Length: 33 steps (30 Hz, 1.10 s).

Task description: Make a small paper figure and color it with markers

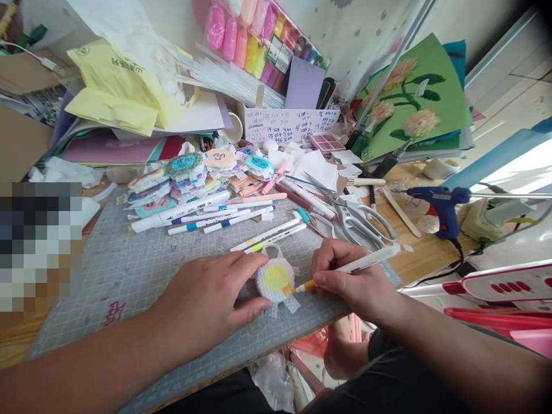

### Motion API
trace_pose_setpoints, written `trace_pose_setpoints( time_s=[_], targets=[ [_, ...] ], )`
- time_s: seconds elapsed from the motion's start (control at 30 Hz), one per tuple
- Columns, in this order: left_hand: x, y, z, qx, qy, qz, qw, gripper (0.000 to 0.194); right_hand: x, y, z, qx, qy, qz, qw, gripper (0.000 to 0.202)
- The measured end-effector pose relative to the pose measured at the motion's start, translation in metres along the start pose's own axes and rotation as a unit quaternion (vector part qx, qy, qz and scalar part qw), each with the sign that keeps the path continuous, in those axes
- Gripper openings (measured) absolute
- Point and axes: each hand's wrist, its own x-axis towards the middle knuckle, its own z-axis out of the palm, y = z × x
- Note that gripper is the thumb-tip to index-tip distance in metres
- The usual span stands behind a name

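Note:
A small round white piece (276, 278) with a yellow patch and an orange mark lies near the front edge of the grey cutting mat (181, 322). My left hand (219, 290) grips it from the left between thumb and fingers. Closed round a white marker (364, 261) with an orange end, my right hand (351, 282) is to the right of the piece. The marker's tip touches or almost touches the orange mark. Just behind the piece lie two thin markers (269, 236), one with a yellow-green band.
Several markers (181, 211), a stack of decorated pieces (187, 167) and grey-handled scissors (356, 221) lie behind my hands. A blue glue gun (444, 204) stands at the right. Papers and bagged coloured clay (259, 40) are at the back.

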Motion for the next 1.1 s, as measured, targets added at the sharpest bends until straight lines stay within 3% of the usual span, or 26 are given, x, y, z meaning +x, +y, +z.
trace_pose_setpoints(
  time_s=[0.63, 0.77, 0.9, 1.1],
  targets=[
    [0.0011, -0.0009, -0.0002, -0.002, -0.003, -0.002, 1.0, 0.045, 0.0005, 0.0015, 0.0015, 0.004, 0.034, -0.005, 0.999, 0.016],
    [0.0008, -0.0002, -0.0004, -0.009, 0.004, -0.006, 1.0, 0.045, -0.0004, 0.0014, 0.0013, -0.004, 0.01, -0.006, 1.0, 0.018],
    [-0.0001, 0.0, -0.001, -0.007, -0.006, -0.005, 1.0, 0.043, -0.001, 0.002, 0.001, 0.005, 0.034, -0.011, 0.999, 0.016],
    [0.0007, 0.003, -0.0039, 0.004, -0.023, -0.017, 1.0, 0.043, -0.0013, 0.0027, 0.0007, 0.009, 0.017, -0.009, 1.0, 0.017]
  ],
)
